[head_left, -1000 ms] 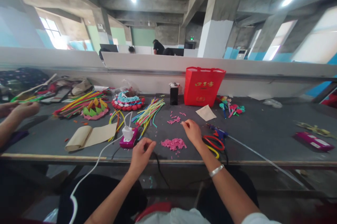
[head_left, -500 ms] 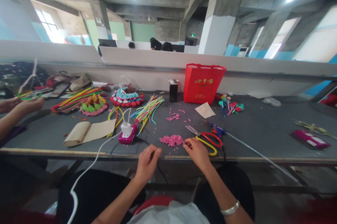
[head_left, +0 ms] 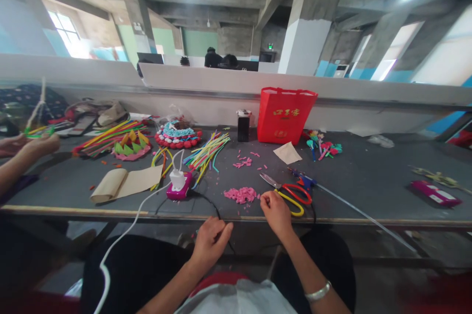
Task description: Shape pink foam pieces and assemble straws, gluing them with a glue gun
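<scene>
Loosely curled, my left hand (head_left: 211, 239) hangs just off the table's front edge, below a heap of small pink pieces (head_left: 241, 195). Whatever its fingers may hold is hidden. My right hand (head_left: 276, 212) is at the right end of that heap, fingers bent inward and pinched together; anything between them is too small to make out. Right beside it lie scissors (head_left: 297, 194) with red and yellow handles, blades pointing left and away. A blue glue gun (head_left: 306, 181) with a long clear stick rests behind the scissors. More pink bits (head_left: 243, 162) are scattered farther back.
A purple power strip (head_left: 179, 187) with a white plug and cables stands left. Nearby are a tan paper roll (head_left: 110, 185), bundled colored sticks (head_left: 208, 153) and a red bag (head_left: 286, 116). At far left, another person's hands (head_left: 37, 144) hold something green.
My left hand has dropped toward me and slightly right, away from the tabletop. The right hand has shifted a little to the right, off the heap's edge. The pink heap looks nearly unchanged.
</scene>
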{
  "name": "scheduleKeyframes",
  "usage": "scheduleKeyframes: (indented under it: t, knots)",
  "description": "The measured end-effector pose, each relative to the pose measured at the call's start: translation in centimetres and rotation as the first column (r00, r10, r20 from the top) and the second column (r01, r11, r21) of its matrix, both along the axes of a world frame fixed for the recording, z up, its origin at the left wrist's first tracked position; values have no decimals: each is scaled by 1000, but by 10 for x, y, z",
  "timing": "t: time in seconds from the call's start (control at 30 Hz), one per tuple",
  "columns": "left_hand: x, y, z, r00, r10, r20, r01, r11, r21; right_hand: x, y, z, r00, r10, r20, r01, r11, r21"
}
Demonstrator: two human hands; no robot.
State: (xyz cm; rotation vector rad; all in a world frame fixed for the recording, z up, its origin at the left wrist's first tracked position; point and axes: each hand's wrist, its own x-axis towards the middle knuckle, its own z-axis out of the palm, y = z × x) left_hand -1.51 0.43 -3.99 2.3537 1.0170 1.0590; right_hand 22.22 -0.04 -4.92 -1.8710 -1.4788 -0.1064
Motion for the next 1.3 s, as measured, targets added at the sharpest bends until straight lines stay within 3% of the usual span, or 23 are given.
scheduleKeyframes:
  t: [0.23, 0.4, 0.73, 0.97, 1.17, 1.3]
  knots:
    - [11, 0, 11, 1000, -6, -8, 6, 998, -66, -4, -5, 1, 997, 46, -58, -42, 997, 62]
    - [17, 2, 23, 999, -6, 42, 10, 995, -104, 3, -7, 3, 999, 44, 27, -46, 998, 54]
    - [21, 3, 27, 996, -44, 82, 53, 993, -108, -7, -10, 4, 971, 198, 133, -197, 980, -18]
    - [34, 9, 36, 986, -109, 126, 123, 987, -107, -27, -29, 28, 943, 317, 105, -319, 948, 6]
    - [39, 5, 40, 952, -163, 259, 256, 889, -380, -41, -43, 46, 893, 443, 76, -447, 892, 58]
    - [34, 4, 44, 919, -97, 381, 305, 788, -535, -40, -46, 48, 871, 479, -105, -470, 877, 102]
